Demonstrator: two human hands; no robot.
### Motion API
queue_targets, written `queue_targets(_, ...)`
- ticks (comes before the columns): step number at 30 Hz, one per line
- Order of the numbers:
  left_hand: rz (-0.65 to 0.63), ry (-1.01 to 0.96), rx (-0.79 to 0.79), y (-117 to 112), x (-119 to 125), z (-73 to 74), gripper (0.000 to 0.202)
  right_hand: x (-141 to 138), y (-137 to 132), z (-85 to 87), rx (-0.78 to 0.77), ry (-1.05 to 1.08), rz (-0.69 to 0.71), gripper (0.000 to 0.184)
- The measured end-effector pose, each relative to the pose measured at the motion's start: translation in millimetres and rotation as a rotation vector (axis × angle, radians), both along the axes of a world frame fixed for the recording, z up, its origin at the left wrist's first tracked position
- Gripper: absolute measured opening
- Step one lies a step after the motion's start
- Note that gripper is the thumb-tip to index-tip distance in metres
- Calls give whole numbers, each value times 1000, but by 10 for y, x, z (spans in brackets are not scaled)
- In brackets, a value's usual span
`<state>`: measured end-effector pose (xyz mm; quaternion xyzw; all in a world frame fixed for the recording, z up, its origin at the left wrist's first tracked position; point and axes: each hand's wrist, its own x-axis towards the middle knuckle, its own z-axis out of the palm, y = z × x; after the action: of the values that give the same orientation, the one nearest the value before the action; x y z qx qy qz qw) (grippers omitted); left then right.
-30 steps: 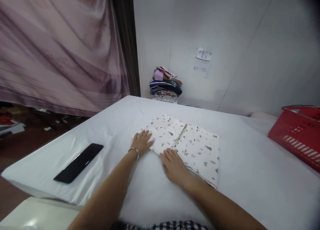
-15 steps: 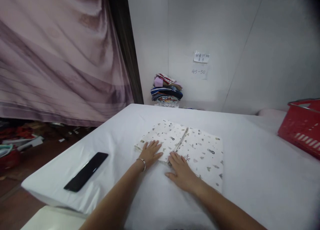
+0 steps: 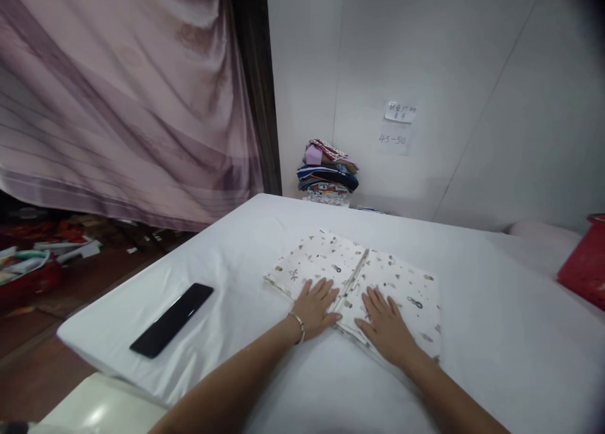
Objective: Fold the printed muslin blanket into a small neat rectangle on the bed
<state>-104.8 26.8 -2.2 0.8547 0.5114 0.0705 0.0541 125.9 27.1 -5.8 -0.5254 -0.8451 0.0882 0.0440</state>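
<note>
A white cloth with small grey and brown prints (image 3: 397,273) lies folded on the white-covered table (image 3: 496,333). Its two halves meet along a seam that runs away from me. My left hand (image 3: 316,309), with a bracelet at the wrist, rests flat on the near edge of the left half, its thumb by the seam. On the right half, close to the near edge, my right hand (image 3: 385,325) lies with its fingers spread. Neither hand grips the fabric. Whether the cloth is a garment or a sheet I cannot tell.
A black phone-like slab (image 3: 172,320) lies on the table at the left. Folded clothes (image 3: 328,172) are stacked beyond the far edge by the wall. At the right is a red basket (image 3: 583,264). A pinkish curtain (image 3: 132,106) hangs at the left.
My left hand has slid right along the cloth towards the seam. My right hand has moved from the seam onto the right half. The view has turned slightly left.
</note>
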Motion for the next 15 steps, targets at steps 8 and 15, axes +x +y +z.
queue_targets(8, 167, -91, -33, 323, -147, 285, 60, 33, 19, -74, 12, -4, 4, 70)
queue_targets(15, 606, 14, -73, 897, -666, 188, 72, 48, 20, -131, 64, -8, 18, 68)
